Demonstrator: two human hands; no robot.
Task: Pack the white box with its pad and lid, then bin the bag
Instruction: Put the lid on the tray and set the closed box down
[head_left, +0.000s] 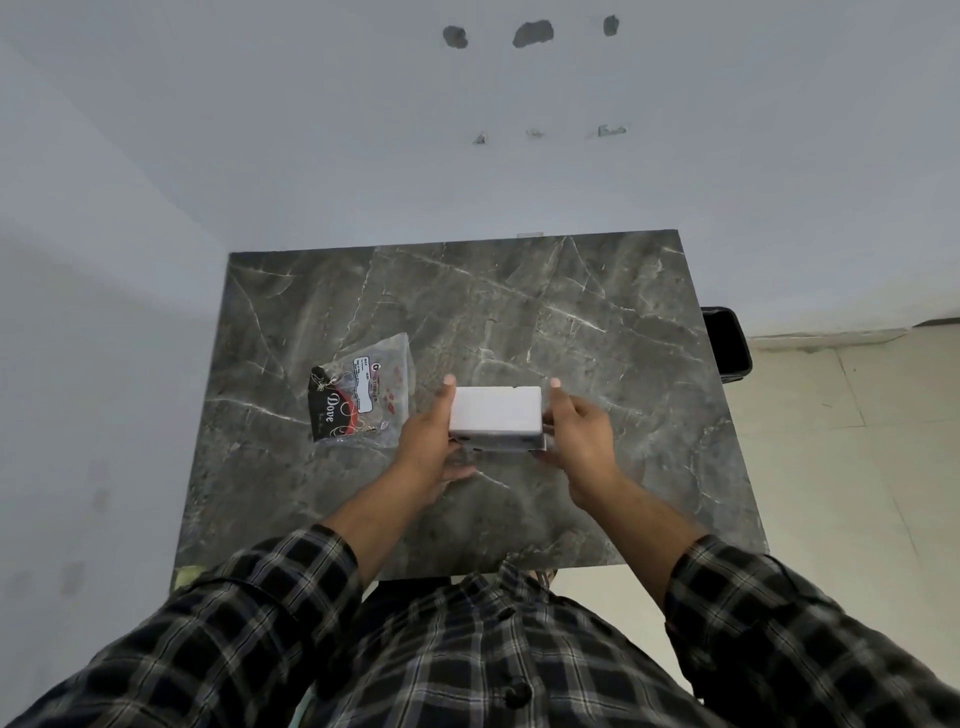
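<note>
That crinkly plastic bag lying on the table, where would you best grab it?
Probably pinch the bag at its clear, empty far end, coming from above. It lies flat on the table, so only a loose edge offers the fingers something to lift; the near end holds the dark card.

White box (496, 410) between both hands over marble table (597, 322), bag (361, 397) alongside.

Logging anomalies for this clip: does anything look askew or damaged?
The lid sits offset on the white box, whose lower edge shows beneath it. The wall has three rough holes. The bag lies flat on the table.
</note>
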